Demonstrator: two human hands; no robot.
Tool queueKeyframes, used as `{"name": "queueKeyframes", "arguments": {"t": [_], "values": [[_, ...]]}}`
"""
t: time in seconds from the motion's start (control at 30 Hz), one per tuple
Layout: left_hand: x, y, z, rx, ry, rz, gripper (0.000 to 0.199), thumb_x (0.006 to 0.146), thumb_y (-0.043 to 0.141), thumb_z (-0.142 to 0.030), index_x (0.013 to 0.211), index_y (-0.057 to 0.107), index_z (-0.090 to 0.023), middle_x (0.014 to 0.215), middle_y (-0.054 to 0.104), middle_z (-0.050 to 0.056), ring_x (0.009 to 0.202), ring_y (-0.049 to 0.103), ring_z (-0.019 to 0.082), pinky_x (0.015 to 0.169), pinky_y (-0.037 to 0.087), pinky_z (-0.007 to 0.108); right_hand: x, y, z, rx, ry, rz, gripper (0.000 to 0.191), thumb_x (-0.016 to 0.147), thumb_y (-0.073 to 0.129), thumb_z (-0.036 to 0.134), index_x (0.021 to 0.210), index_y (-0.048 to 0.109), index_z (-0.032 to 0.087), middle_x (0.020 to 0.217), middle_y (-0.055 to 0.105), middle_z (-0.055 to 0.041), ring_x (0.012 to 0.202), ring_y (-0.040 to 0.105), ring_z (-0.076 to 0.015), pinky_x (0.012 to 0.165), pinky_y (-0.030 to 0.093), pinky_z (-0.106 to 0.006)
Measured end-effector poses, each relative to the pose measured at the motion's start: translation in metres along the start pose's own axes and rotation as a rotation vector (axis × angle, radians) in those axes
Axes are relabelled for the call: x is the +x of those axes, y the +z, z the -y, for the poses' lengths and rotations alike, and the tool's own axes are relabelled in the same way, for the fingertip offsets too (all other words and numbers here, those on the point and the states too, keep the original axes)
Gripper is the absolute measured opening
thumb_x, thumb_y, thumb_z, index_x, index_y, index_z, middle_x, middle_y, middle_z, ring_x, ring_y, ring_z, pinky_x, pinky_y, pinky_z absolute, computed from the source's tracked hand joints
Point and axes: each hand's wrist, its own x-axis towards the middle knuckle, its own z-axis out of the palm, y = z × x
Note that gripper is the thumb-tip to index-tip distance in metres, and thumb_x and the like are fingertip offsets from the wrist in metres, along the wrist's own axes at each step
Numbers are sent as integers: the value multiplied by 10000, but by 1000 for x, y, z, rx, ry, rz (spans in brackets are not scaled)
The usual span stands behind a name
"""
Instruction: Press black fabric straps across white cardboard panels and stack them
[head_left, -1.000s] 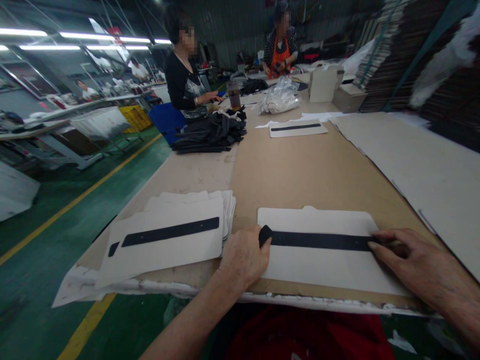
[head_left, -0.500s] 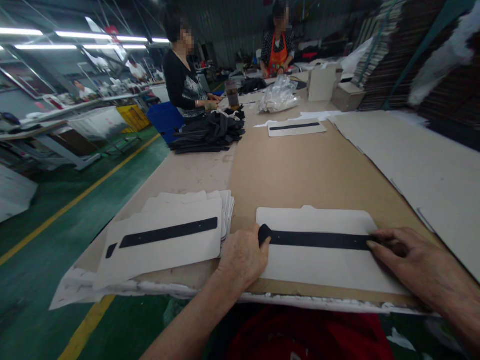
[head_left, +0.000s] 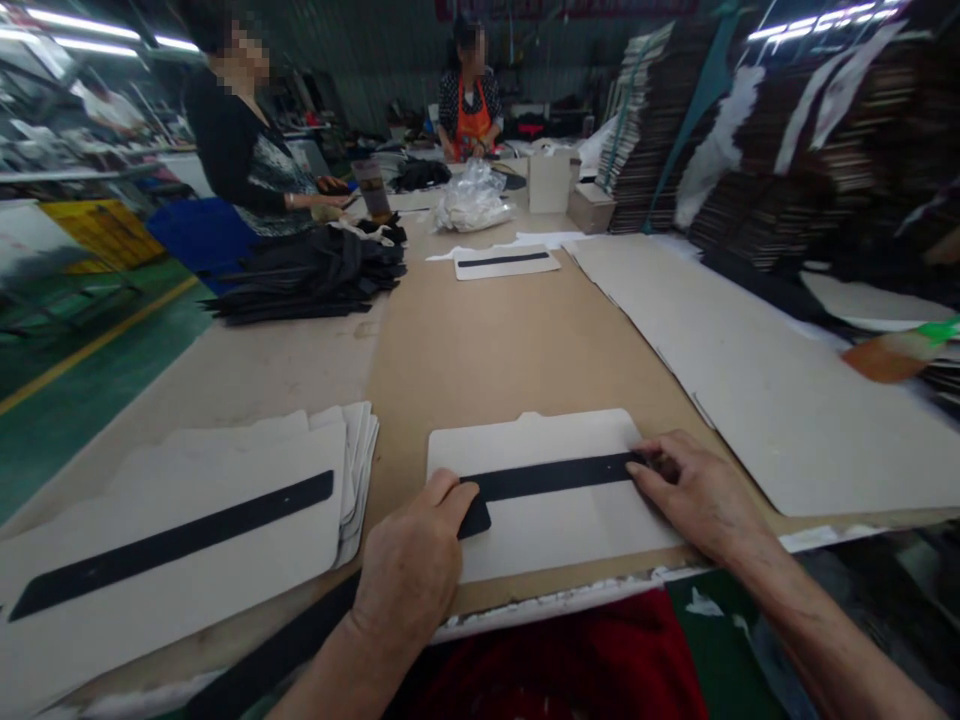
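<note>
A cream board lies in front of me with a black strip across it. My right hand pinches the strip's right end between thumb and fingers at the board's right edge. My left hand is closed on a second black strip; its short end sticks out past the thumb over the board, and the rest runs under my wrist toward the lower left. The left end of the first strip is hidden by my left fingers. To the left lies a fanned stack of cream boards, the top one bearing a black strip.
A pile of black fabric pieces lies at the far left beside a seated co-worker. Farther back are another board with a strip, a clear plastic bag and a cup. A large pale sheet covers the right.
The view has swung right. The long part of a second black strip now shows under my left wrist, its end poking out beyond my thumb. My right hand stays at the strip's right end.
</note>
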Motion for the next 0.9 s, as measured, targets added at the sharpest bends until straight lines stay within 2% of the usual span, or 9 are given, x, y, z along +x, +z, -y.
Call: {"name": "queueKeyframes", "arguments": {"t": [0.13,0.33,0.5,0.67,0.8,0.9], "values": [[-1,10,6,39,59,-57,688,739,383,85,1277,608,-282,1220,636,29,988,674,177,816,545,273,1,-2,1,35,-2,24,221,775,577,404,863,676,228,781,610,-28,687,580,-187,675,476,-335],[-3,20,17,54,123,-147,661,713,414,35,1268,618,-260,1185,639,32,975,680,194,781,557,268,1,-4,0,77,5,100,219,800,550,358,913,671,214,820,593,-28,694,567,-172,683,470,-330],[-4,24,22,62,172,-190,655,705,410,20,1266,603,-256,1184,632,31,1020,666,190,826,545,256,1,-5,-2,62,-32,138,204,834,545,324,959,666,218,890,596,-31,733,572,-167,721,484,-330],[-3,24,22,90,181,-196,649,713,414,23,1273,610,-239,1175,635,38,987,675,194,778,566,264,1,-4,-3,12,-78,133,174,864,545,284,974,663,219,916,620,-36,771,617,-169,749,524,-316],[-3,17,15,179,186,-127,779,735,399,62,1434,489,-270,1159,639,37,892,682,181,737,583,280,-6,-3,-1,-131,-281,107,284,923,456,203,1129,650,222,1048,654,-60,877,671,-176,809,561,-317],[-3,8,7,278,213,-37,812,783,382,77,1495,399,-313,1171,631,33,858,680,165,744,590,285,-17,-1,0,-434,-469,122,503,855,428,71,1291,596,259,1165,650,-73,758,690,-175,654,587,-317]]}}
